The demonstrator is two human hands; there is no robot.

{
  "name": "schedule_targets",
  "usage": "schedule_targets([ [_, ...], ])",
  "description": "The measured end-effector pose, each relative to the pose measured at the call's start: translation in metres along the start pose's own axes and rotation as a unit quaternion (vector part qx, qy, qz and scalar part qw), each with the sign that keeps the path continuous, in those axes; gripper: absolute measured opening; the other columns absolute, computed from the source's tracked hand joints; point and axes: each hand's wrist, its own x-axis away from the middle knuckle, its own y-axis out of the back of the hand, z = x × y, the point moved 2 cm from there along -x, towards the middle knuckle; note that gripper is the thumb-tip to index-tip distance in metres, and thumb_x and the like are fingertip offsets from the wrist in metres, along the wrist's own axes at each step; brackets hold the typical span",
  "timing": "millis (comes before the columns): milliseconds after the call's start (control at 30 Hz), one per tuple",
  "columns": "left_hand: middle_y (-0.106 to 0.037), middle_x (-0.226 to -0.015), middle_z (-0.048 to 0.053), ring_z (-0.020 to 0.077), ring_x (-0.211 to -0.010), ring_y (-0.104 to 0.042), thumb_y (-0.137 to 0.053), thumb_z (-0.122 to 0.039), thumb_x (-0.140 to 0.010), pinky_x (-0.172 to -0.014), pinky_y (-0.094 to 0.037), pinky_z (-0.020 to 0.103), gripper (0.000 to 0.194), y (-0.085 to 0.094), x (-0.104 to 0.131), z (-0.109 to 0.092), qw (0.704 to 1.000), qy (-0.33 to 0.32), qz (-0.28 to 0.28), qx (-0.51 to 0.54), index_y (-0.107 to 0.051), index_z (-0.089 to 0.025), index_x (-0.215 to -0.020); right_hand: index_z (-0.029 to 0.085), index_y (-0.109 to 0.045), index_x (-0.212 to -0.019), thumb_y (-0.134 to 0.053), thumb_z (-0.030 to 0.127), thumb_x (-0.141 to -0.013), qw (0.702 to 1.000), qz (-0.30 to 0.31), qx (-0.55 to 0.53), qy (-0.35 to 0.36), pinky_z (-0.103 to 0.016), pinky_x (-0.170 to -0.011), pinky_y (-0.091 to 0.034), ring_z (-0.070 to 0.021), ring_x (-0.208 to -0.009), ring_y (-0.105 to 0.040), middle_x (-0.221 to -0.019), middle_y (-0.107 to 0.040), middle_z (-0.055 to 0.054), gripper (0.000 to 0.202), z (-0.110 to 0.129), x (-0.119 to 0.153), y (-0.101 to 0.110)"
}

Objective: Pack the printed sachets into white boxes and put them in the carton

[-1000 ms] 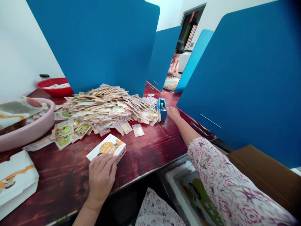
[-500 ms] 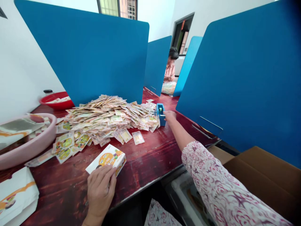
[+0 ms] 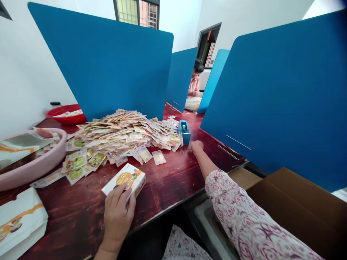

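Observation:
My left hand [image 3: 119, 209] rests on the near end of a small white and orange printed box [image 3: 128, 179], fingers over its top and thumb along its side. The box lies on the dark red table [image 3: 162, 191]. Just in front of the blue tape dispenser [image 3: 184, 133], my right hand [image 3: 196, 147] is closed in a pinch; what its fingertips hold is too small to make out. A large pile of small printed packets [image 3: 127, 133] lies left of the dispenser.
Blue dividers [image 3: 114, 61] stand behind the pile and at the right [image 3: 276, 101]. A pink basin [image 3: 40, 162], a red basin [image 3: 67, 117] and flattened white cartons [image 3: 21, 220] are left. A brown carton [image 3: 298, 206] is lower right. A person [image 3: 194, 85] sits beyond.
My right hand has drawn back from the tape dispenser, toward me. My left hand has stayed on the box, its fingers slightly shifted. The view has tilted a little.

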Motion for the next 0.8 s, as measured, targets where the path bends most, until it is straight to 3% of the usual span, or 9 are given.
schedule_targets([
  [100, -0.071, -0.111, 0.012, 0.029, -0.109, -0.065, -0.064, -0.011, -0.089, -0.098, -0.051, 0.051, 0.014, 0.002, 0.0, 0.001, 1.0, 0.013, 0.01, 0.015, -0.066, -0.021, -0.099, 0.014, -0.065, -0.101, -0.058, 0.035, -0.099, 0.992, 0.022, -0.031, -0.121, -0.026, -0.064, -0.055, -0.0116, -0.07, -0.062, -0.09, -0.067, -0.004, 0.022, 0.016, 0.017, -0.008],
  [200, -0.069, -0.125, 0.008, 0.032, -0.13, -0.054, -0.064, -0.019, -0.091, -0.113, -0.034, 0.063, 0.005, 0.007, -0.001, 0.005, 0.998, 0.033, 0.047, 0.007, -0.068, -0.023, -0.091, 0.014, -0.062, -0.077, -0.061, 0.03, -0.092, 0.976, 0.093, -0.087, -0.174, -0.021, -0.049, -0.047, -0.0092, -0.051, -0.054, -0.064, -0.062, -0.001, 0.022, 0.043, 0.063, -0.031],
  [233, -0.07, -0.124, 0.007, 0.0311, -0.13, -0.055, -0.064, -0.02, -0.091, -0.114, -0.032, 0.063, 0.006, 0.009, -0.002, 0.007, 0.998, 0.033, 0.06, 0.016, -0.069, -0.023, -0.093, 0.015, -0.06, -0.072, -0.063, 0.031, -0.088, 0.967, 0.136, -0.118, -0.18, -0.021, -0.047, -0.045, -0.0089, -0.048, -0.053, -0.061, -0.061, 0.0, 0.022, 0.054, 0.084, -0.04],
  [333, -0.074, -0.12, 0.007, 0.0293, -0.121, -0.062, -0.061, -0.023, -0.093, -0.114, -0.031, 0.06, 0.015, 0.01, -0.002, 0.012, 0.994, 0.032, 0.105, 0.029, -0.068, -0.022, -0.106, 0.017, -0.061, -0.067, -0.073, 0.038, -0.075, 0.888, 0.339, -0.243, -0.193, -0.02, -0.041, -0.041, -0.0087, -0.044, -0.053, -0.058, -0.063, 0.001, 0.026, 0.089, 0.157, -0.067],
  [433, -0.072, -0.121, 0.016, 0.0303, -0.116, -0.066, -0.06, -0.028, -0.094, -0.111, -0.036, 0.057, 0.035, 0.011, -0.002, 0.015, 0.995, 0.039, 0.095, 0.021, -0.059, -0.013, -0.125, 0.018, -0.062, -0.067, -0.075, 0.042, -0.073, 0.854, 0.431, -0.228, -0.181, -0.018, -0.04, -0.04, -0.0083, -0.045, -0.054, -0.057, -0.064, 0.001, 0.028, 0.111, 0.213, -0.086],
  [500, -0.07, -0.123, 0.02, 0.0305, -0.115, -0.066, -0.058, -0.029, -0.094, -0.109, -0.037, 0.056, 0.045, 0.012, -0.002, 0.016, 0.996, 0.031, 0.08, 0.013, -0.052, -0.008, -0.134, 0.018, -0.061, -0.064, -0.072, 0.037, -0.076, 0.864, 0.443, -0.171, -0.169, -0.017, -0.039, -0.04, -0.0078, -0.044, -0.054, -0.054, -0.063, 0.002, 0.025, 0.115, 0.231, -0.097],
  [567, -0.068, -0.126, 0.021, 0.0303, -0.117, -0.065, -0.056, -0.028, -0.095, -0.109, -0.037, 0.056, 0.046, 0.013, -0.001, 0.016, 0.995, 0.013, 0.094, 0.004, -0.052, -0.011, -0.138, 0.019, -0.059, -0.06, -0.069, 0.031, -0.08, 0.875, 0.438, -0.115, -0.171, -0.017, -0.038, -0.04, -0.0077, -0.042, -0.053, -0.051, -0.061, 0.002, 0.025, 0.115, 0.238, -0.105],
  [667, -0.064, -0.134, 0.019, 0.0314, -0.124, -0.061, -0.054, -0.025, -0.095, -0.111, -0.034, 0.058, 0.036, 0.014, 0.0, 0.017, 0.99, -0.005, 0.138, -0.005, -0.063, -0.02, -0.129, 0.019, -0.058, -0.059, -0.065, 0.025, -0.083, 0.882, 0.427, -0.082, -0.182, -0.018, -0.037, -0.04, -0.008, -0.04, -0.053, -0.05, -0.061, 0.003, 0.026, 0.115, 0.239, -0.109],
  [800, -0.064, -0.136, 0.017, 0.0328, -0.128, -0.058, -0.055, -0.023, -0.092, -0.112, -0.031, 0.06, 0.032, 0.015, 0.003, 0.017, 0.988, 0.009, 0.151, 0.003, -0.068, -0.019, -0.121, 0.019, -0.058, -0.06, -0.068, 0.026, -0.082, 0.874, 0.435, -0.079, -0.202, -0.018, -0.037, -0.04, -0.0083, -0.041, -0.054, -0.051, -0.062, 0.003, 0.025, 0.113, 0.238, -0.106],
])
